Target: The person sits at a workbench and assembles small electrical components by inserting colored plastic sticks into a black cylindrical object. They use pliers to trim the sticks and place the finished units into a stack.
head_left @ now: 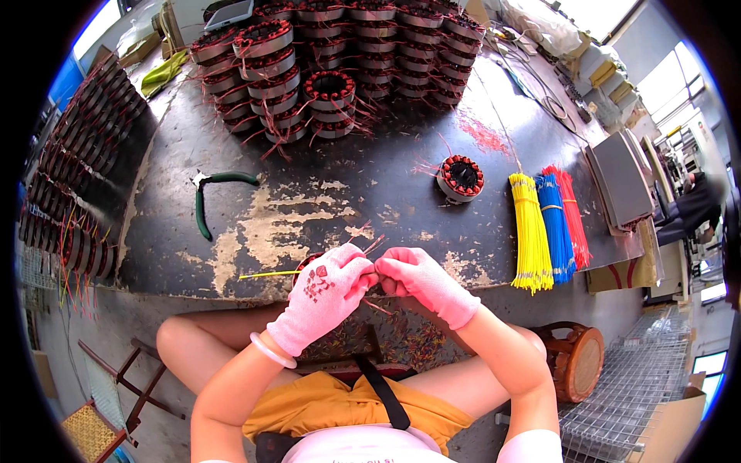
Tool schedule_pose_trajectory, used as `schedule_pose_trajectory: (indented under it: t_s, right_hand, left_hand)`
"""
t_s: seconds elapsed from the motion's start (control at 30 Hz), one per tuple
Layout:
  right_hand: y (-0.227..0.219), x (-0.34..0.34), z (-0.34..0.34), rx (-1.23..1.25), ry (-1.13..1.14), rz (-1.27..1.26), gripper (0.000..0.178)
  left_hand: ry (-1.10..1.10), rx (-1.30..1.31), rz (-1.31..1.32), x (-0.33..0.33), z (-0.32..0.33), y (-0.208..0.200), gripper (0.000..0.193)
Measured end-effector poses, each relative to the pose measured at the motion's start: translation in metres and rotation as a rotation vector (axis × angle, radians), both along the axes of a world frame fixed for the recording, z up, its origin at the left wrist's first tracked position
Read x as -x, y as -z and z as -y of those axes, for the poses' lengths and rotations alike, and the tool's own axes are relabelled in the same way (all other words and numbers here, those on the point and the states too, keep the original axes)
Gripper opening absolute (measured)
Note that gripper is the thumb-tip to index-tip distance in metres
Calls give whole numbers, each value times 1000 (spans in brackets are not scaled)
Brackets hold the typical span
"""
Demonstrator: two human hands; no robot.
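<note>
Both my hands wear pink gloves and meet at the table's front edge. Beneath my left hand point(328, 285), a wound motor stator point(307, 262) is mostly hidden. A yellow lead wire point(266, 275) sticks out to the left from under that hand. Thin reddish wire leads point(373, 244) poke up where the fingertips come together. The left fingers are closed round wire leads. My right hand point(421, 279) pinches at the same spot, fingertips against the left ones; the exact wire between them is hidden.
Green-handled cutters point(202, 193) lie on the dark worktable point(386, 201). One stator point(461, 179) stands at right, beside yellow point(529, 231), blue point(556, 224) and red wire bundles point(571, 216). Stator stacks point(266, 65) fill the back; more stators point(85, 147) line the left. A person point(691, 208) is far right.
</note>
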State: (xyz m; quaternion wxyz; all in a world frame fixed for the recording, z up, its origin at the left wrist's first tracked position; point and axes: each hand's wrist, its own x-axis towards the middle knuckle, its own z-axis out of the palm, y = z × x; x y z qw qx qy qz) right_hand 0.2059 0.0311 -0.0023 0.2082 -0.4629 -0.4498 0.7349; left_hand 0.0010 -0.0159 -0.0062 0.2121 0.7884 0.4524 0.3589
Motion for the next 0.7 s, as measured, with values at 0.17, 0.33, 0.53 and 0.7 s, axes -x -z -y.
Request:
schedule_pose_trajectory:
  t_s: [0.17,0.33,0.53,0.7]
  right_hand:
    - [-18,0,20,-1062,-32,554,20]
    - [2,-7,20,-1058,-133,524,24]
    - [-24,-6,23,-187,-152,260,24]
    - [-18,-6,21,-1222,-208,552,18]
  left_hand:
    - [-4,27,6,2,0,0,14]
    - [14,38,11,1,-1,-1,14]
    - [9,40,12,4,-2,-1,14]
    - [4,11,-1,2,-2,-2,15]
